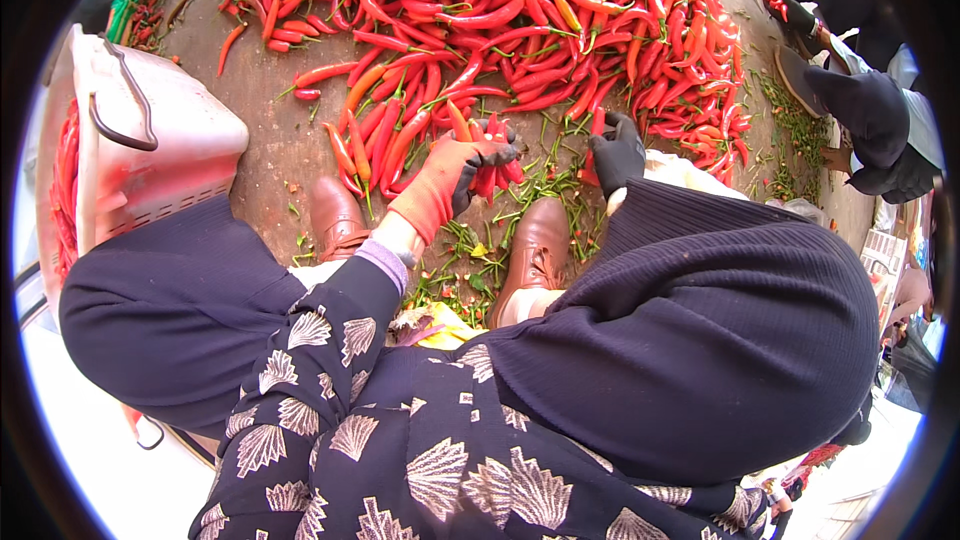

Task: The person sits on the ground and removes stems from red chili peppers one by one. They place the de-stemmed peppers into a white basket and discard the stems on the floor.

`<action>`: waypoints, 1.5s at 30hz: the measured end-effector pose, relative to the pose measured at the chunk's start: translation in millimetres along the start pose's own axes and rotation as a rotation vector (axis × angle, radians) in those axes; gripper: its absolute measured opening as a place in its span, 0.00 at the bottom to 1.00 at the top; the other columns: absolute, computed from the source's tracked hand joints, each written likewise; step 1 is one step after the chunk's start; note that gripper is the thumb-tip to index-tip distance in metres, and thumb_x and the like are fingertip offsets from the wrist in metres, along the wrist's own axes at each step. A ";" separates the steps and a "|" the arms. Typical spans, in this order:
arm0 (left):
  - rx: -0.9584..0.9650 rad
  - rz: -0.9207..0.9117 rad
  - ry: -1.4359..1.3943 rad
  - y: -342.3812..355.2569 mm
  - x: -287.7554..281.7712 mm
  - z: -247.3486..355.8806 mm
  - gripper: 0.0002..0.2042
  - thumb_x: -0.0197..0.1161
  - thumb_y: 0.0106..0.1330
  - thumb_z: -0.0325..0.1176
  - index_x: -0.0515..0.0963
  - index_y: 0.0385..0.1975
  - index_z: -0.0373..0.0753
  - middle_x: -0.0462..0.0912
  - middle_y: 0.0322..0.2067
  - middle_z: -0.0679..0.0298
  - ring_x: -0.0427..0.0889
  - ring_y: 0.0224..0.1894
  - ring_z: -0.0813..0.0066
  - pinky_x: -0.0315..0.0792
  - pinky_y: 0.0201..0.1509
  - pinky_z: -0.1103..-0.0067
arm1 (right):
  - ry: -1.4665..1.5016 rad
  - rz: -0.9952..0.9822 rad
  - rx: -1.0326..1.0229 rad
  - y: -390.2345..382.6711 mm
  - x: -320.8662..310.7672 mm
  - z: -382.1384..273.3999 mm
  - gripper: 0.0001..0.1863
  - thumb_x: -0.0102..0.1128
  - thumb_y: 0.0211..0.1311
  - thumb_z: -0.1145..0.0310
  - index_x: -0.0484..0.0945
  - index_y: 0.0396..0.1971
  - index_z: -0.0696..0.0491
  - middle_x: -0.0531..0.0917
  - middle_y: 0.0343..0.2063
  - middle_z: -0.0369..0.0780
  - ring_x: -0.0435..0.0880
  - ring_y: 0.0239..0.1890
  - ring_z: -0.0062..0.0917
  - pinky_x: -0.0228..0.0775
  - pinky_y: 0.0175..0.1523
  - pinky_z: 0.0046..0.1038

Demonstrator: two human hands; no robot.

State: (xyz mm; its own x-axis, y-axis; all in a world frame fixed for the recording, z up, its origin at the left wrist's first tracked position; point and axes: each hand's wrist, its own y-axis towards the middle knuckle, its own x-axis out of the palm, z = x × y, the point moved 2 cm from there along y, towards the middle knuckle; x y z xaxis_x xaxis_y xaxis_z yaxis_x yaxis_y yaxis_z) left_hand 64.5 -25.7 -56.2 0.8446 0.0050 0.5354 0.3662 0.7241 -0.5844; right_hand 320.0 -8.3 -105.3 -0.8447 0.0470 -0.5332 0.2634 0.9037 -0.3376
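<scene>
My left hand [440,178], in an orange and black glove, is closed round a bunch of red chili peppers [487,180] whose ends stick out on both sides of the fist. A little to its right, my right hand [618,152] wears a black glove. Its fingers pinch a red chili pepper [598,121], mostly hidden by the glove. A small red piece shows just below those fingers; what it is I cannot make out. Just ahead of both hands lies a large heap of red chili peppers [520,15], with green stems on many of them.
Cut green stems [460,265] litter the ground between my brown shoes [533,250]. At the left stands a white plastic crate [165,130] with a dark handle and red chilies inside. Another person's gloved hand [790,10] holds red chilies at the far right.
</scene>
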 end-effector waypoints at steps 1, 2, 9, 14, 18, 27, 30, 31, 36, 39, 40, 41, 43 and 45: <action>0.000 -0.024 0.015 1.1 -2.1 -2.3 0.06 0.65 0.59 0.27 0.77 0.32 0.32 0.82 0.25 0.57 0.81 0.24 0.69 0.72 0.27 0.80 | 0.260 -0.121 0.112 -14.2 5.8 1.7 0.24 0.65 0.56 0.63 0.73 0.52 0.54 0.81 0.35 0.39 0.80 0.32 0.28 0.72 0.39 0.32; -0.030 -0.060 -0.079 2.5 -0.8 -6.7 0.07 0.63 0.60 0.26 0.77 0.35 0.31 0.82 0.26 0.58 0.81 0.24 0.70 0.72 0.26 0.81 | 0.642 -0.321 0.139 -26.2 12.1 -3.0 0.25 0.65 0.56 0.66 0.71 0.53 0.54 0.79 0.35 0.36 0.78 0.31 0.23 0.71 0.38 0.29; -0.126 -0.225 0.004 -7.1 -7.4 -8.7 0.13 0.62 0.59 0.27 0.76 0.43 0.31 0.82 0.33 0.60 0.83 0.35 0.72 0.76 0.41 0.80 | 0.228 -0.285 -0.248 -85.5 52.1 -47.5 0.10 0.64 0.54 0.74 0.80 0.37 0.58 0.85 0.32 0.41 0.83 0.34 0.26 0.74 0.43 0.26; -0.129 -0.179 -0.074 -10.4 -5.4 -1.3 0.14 0.64 0.57 0.26 0.75 0.43 0.31 0.81 0.34 0.61 0.83 0.35 0.70 0.77 0.41 0.78 | -0.140 0.044 -0.272 -44.7 13.9 -36.4 0.10 0.61 0.57 0.67 0.79 0.35 0.56 0.83 0.27 0.43 0.82 0.32 0.31 0.72 0.40 0.32; -0.132 -0.234 -0.137 -7.6 -1.4 -0.5 0.16 0.63 0.57 0.23 0.74 0.45 0.32 0.80 0.38 0.62 0.82 0.38 0.70 0.76 0.44 0.77 | -0.729 0.322 -0.227 1.6 -2.4 -20.3 0.11 0.60 0.59 0.62 0.78 0.35 0.54 0.82 0.26 0.46 0.82 0.32 0.38 0.71 0.38 0.37; -0.077 -0.268 -0.357 -4.0 -10.2 0.3 0.13 0.59 0.59 0.18 0.73 0.44 0.36 0.79 0.42 0.63 0.80 0.46 0.69 0.78 0.52 0.71 | -0.556 0.171 -0.221 -6.5 -3.6 -28.2 0.11 0.59 0.59 0.61 0.78 0.33 0.54 0.81 0.26 0.47 0.82 0.32 0.41 0.70 0.38 0.39; -0.092 -0.274 -0.489 0.3 -8.9 -7.7 0.13 0.59 0.59 0.18 0.74 0.43 0.36 0.79 0.43 0.62 0.82 0.43 0.69 0.77 0.52 0.72 | -0.331 -0.029 -0.274 -48.8 -0.5 -39.6 0.11 0.59 0.59 0.61 0.78 0.33 0.54 0.81 0.26 0.48 0.82 0.32 0.41 0.70 0.38 0.40; -0.113 -0.253 -0.438 0.8 -8.8 -10.0 0.14 0.59 0.59 0.18 0.74 0.44 0.35 0.80 0.42 0.62 0.82 0.43 0.69 0.77 0.52 0.72 | -0.294 -0.111 -0.289 -63.2 5.0 -42.3 0.11 0.59 0.60 0.61 0.78 0.33 0.54 0.81 0.26 0.48 0.82 0.32 0.42 0.70 0.38 0.40; -0.099 -0.283 -0.109 -10.4 0.5 0.7 0.18 0.62 0.57 0.22 0.73 0.48 0.33 0.82 0.39 0.60 0.82 0.38 0.71 0.75 0.44 0.80 | -0.203 -0.313 -0.188 -99.7 34.4 -43.7 0.11 0.58 0.60 0.61 0.77 0.28 0.55 0.80 0.25 0.50 0.81 0.32 0.44 0.67 0.36 0.42; -0.002 -0.225 0.167 -16.5 13.9 15.6 0.19 0.65 0.55 0.25 0.74 0.47 0.35 0.82 0.34 0.61 0.81 0.31 0.75 0.72 0.34 0.84 | 0.250 -0.493 0.113 -105.0 51.1 -40.3 0.12 0.57 0.59 0.60 0.78 0.30 0.55 0.80 0.25 0.50 0.81 0.32 0.44 0.68 0.36 0.40; 0.021 -0.221 0.266 -17.3 18.6 19.9 0.18 0.65 0.54 0.25 0.74 0.47 0.35 0.82 0.33 0.62 0.80 0.30 0.76 0.71 0.32 0.83 | 0.248 -0.485 0.105 -107.2 50.4 -40.5 0.12 0.58 0.59 0.61 0.78 0.30 0.56 0.80 0.25 0.50 0.81 0.32 0.43 0.68 0.37 0.40; 0.076 -0.259 0.325 -17.4 23.2 24.1 0.18 0.65 0.54 0.25 0.74 0.46 0.36 0.82 0.32 0.62 0.80 0.29 0.77 0.71 0.31 0.83 | 0.245 -0.478 0.098 -109.1 52.2 -41.9 0.12 0.58 0.58 0.61 0.78 0.31 0.56 0.81 0.25 0.49 0.82 0.33 0.43 0.69 0.37 0.39; 0.052 -0.203 0.312 -17.5 23.1 29.1 0.16 0.66 0.54 0.25 0.75 0.43 0.37 0.80 0.28 0.65 0.78 0.26 0.79 0.68 0.27 0.84 | -0.086 -0.366 -0.123 -108.6 45.0 -47.5 0.12 0.58 0.58 0.62 0.79 0.32 0.56 0.81 0.26 0.48 0.82 0.33 0.41 0.70 0.38 0.38; 0.008 -0.215 0.172 -17.5 17.8 30.8 0.15 0.66 0.54 0.25 0.75 0.42 0.37 0.79 0.27 0.66 0.78 0.28 0.80 0.68 0.29 0.84 | -0.117 -0.325 -0.246 -102.5 36.8 -53.5 0.10 0.60 0.56 0.64 0.79 0.32 0.54 0.83 0.28 0.46 0.83 0.35 0.40 0.72 0.41 0.37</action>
State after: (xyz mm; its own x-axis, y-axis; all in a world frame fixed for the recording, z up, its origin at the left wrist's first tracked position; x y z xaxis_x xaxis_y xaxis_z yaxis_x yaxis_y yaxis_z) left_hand 61.1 -17.1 -17.6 0.8017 -0.2660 0.5353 0.5419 0.7013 -0.4631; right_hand 237.0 -76.5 -48.8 -0.8031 -0.2932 -0.5187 -0.1391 0.9387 -0.3154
